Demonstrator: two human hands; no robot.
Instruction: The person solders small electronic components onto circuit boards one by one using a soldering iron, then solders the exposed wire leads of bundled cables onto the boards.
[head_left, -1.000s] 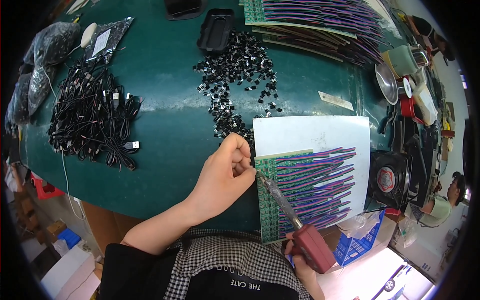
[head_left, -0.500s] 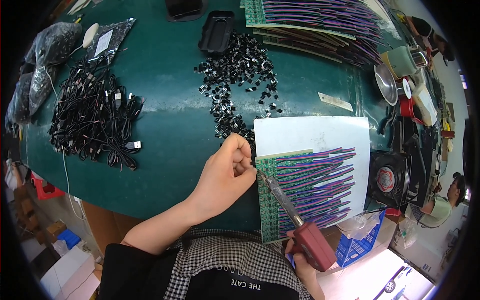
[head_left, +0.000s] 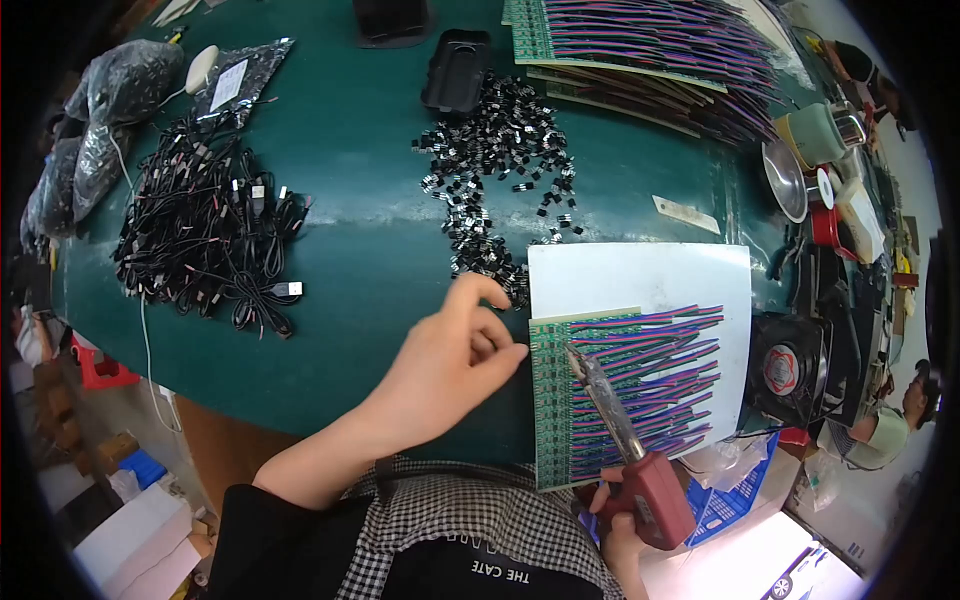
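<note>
My left hand [head_left: 450,360] hovers just left of a green circuit board panel [head_left: 552,420], thumb and index finger apart, other fingers curled, with nothing visible between them. In my right hand [head_left: 622,530] is a soldering iron [head_left: 655,500] with a dark red pistol-style handle. Its tip is over the panel's upper part; I cannot tell whether it touches. Rows of blue, red and dark wires [head_left: 650,375] run rightward from the panel, which lies on a white sheet [head_left: 640,275]. Small black connectors with metal pins [head_left: 510,130] are heaped beyond my left hand.
A tangle of black USB cables [head_left: 210,230] lies left. Behind the connectors is a black tray [head_left: 456,75]. Stacked wired panels [head_left: 640,55] occupy the far right. A metal ruler [head_left: 686,214], a steel bowl [head_left: 785,180] and a fan [head_left: 790,360] sit along the right side.
My left thumb and index finger have spread and drawn back from the panel's left edge. The iron's tip has moved right, away from that edge. The whole view has shifted slightly.
</note>
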